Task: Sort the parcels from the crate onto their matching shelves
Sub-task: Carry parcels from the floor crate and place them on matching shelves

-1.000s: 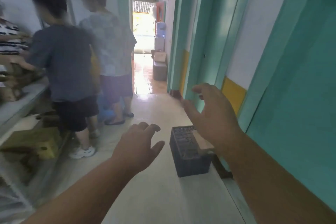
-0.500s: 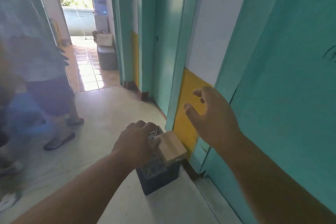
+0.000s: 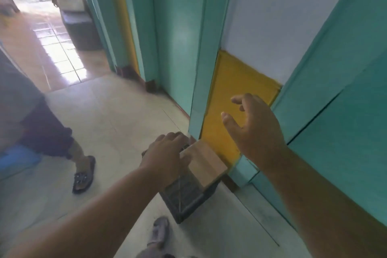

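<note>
A dark plastic crate point(image 3: 188, 201) stands on the floor against the teal and yellow wall. A brown cardboard parcel point(image 3: 206, 163) lies across its top right. My left hand point(image 3: 165, 157) hovers over the crate, palm down, fingers spread and reaching the parcel's left edge; whether it touches is unclear. My right hand point(image 3: 257, 130) is raised above and to the right of the parcel, fingers apart, holding nothing. The crate's inside is mostly hidden by my left hand. No shelves are in view.
A person point(image 3: 37, 123) in dark shorts and sandals stands at the left, close by. My own foot point(image 3: 160, 232) is just before the crate. A grey box point(image 3: 80, 29) sits in the far doorway. The teal wall point(image 3: 335, 111) runs along the right.
My view has swung right and down and closed in on the crate. Both hands have moved toward it, the left one now over the parcel's edge. The people have slid out to the left.
</note>
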Action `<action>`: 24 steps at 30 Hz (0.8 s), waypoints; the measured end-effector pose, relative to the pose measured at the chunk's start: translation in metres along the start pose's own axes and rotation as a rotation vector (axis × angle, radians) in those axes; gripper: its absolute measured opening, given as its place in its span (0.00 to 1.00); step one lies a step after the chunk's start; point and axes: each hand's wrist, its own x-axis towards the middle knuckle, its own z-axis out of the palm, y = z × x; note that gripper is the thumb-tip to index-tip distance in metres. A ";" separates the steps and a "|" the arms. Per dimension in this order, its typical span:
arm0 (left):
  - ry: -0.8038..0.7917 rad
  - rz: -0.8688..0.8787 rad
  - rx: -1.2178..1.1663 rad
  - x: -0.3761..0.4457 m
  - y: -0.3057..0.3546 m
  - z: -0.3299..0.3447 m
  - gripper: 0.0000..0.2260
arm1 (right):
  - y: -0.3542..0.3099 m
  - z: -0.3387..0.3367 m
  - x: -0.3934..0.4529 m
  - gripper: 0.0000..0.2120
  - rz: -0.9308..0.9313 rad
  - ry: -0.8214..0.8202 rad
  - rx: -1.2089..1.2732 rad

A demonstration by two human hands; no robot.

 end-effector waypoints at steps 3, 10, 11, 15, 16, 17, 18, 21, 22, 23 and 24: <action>-0.122 0.032 -0.003 0.055 -0.028 0.023 0.21 | 0.016 0.042 0.021 0.19 0.094 -0.044 -0.040; -0.367 0.009 -0.054 0.148 -0.088 0.123 0.16 | 0.094 0.161 0.039 0.20 0.292 -0.275 -0.109; -0.387 -0.007 -0.057 0.161 -0.097 0.143 0.16 | 0.110 0.183 0.043 0.20 0.311 -0.295 -0.107; -0.475 -0.142 -0.108 0.202 -0.130 0.225 0.19 | 0.175 0.282 0.043 0.21 0.408 -0.415 -0.108; -0.497 -0.180 -0.143 0.208 -0.138 0.246 0.19 | 0.192 0.305 0.040 0.22 0.436 -0.448 -0.105; -0.520 -0.214 -0.171 0.213 -0.145 0.267 0.19 | 0.208 0.327 0.036 0.22 0.467 -0.482 -0.106; -0.540 -0.244 -0.183 0.218 -0.151 0.287 0.19 | 0.224 0.347 0.031 0.23 0.498 -0.515 -0.108; -0.587 -0.326 -0.193 0.236 -0.169 0.344 0.20 | 0.273 0.397 0.025 0.25 0.538 -0.576 -0.124; -0.588 -0.363 -0.214 0.242 -0.174 0.361 0.20 | 0.288 0.411 0.025 0.26 0.539 -0.592 -0.132; -0.585 -0.410 -0.237 0.247 -0.178 0.376 0.19 | 0.302 0.423 0.026 0.26 0.536 -0.609 -0.140; -0.575 -0.460 -0.266 0.251 -0.181 0.389 0.20 | 0.316 0.435 0.028 0.27 0.529 -0.621 -0.148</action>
